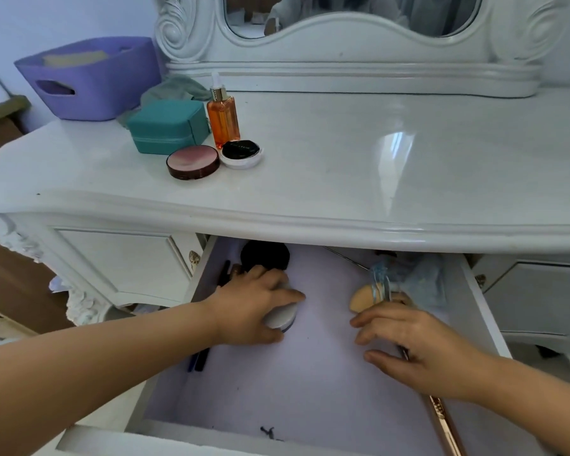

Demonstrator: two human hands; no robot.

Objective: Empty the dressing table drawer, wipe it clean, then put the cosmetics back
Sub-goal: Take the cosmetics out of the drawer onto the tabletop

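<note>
While the drawer (310,373) stands pulled open with its pale lilac lining, I see my left hand (254,307) gripping a round white compact (282,319) inside it. My right hand (415,340) holds a rose-gold brush handle (445,422) beside a beige sponge (364,296).

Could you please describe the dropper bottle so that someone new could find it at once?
Start at the white dressing table top, left of centre. Beside the teal case stands the dropper bottle, upright behind two round compacts. It alone is tall, clear and filled with orange liquid.
</note>
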